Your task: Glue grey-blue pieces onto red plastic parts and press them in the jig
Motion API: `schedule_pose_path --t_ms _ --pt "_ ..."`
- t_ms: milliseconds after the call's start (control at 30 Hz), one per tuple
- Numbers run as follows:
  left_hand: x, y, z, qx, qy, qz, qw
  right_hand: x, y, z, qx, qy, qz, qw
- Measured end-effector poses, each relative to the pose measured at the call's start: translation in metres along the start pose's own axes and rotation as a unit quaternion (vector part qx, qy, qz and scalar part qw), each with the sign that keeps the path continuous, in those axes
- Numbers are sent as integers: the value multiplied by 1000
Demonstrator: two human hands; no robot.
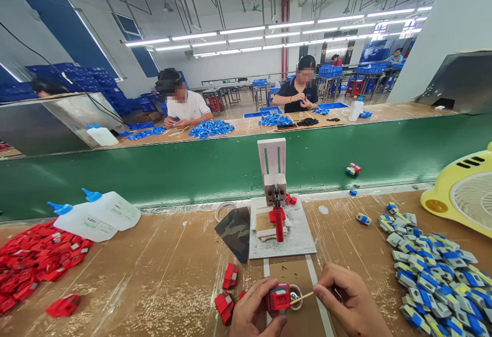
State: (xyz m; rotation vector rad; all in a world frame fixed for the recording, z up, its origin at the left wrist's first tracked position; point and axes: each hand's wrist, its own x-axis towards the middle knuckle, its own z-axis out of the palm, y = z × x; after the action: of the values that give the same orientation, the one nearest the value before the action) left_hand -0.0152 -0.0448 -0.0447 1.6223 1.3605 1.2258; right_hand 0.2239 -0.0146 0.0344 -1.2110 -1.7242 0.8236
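Note:
My left hand holds a red and grey plastic part between thumb and fingers, near the bottom middle. In my right hand, a thin wooden stick is pinched, its tip at the right side of that part. Just behind the stick, a small clear round dish rests on the cardboard. Several red pieces lie left of my left hand. Beyond my hands stands a press with a red handle on a white base plate.
Red parts and two white bottles are at left. Grey, blue and yellow parts lie at right below a yellow fan. A green conveyor belt crosses behind the press. Two people sit beyond it with blue parts.

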Motion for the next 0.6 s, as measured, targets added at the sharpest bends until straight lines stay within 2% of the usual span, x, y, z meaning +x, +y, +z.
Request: schedule_pose_path --t_ms 67,267,333,433,600 --pt "1 -2 -3 -11 5 -6 1000 0 6 -1 -31 -11 -19 999" --pt "2 0 -7 -49 34 -48 997 3 24 10 -120 -116 -55 985" --pt "1 1 -7 -73 44 -62 994 4 24 9 -113 -104 -48 987" --pt "0 0 -4 -107 50 -80 990 7 16 0 -73 -39 -6 997" --pt "2 2 5 -95 6 -100 990 8 -1 -5 11 4 34 999"
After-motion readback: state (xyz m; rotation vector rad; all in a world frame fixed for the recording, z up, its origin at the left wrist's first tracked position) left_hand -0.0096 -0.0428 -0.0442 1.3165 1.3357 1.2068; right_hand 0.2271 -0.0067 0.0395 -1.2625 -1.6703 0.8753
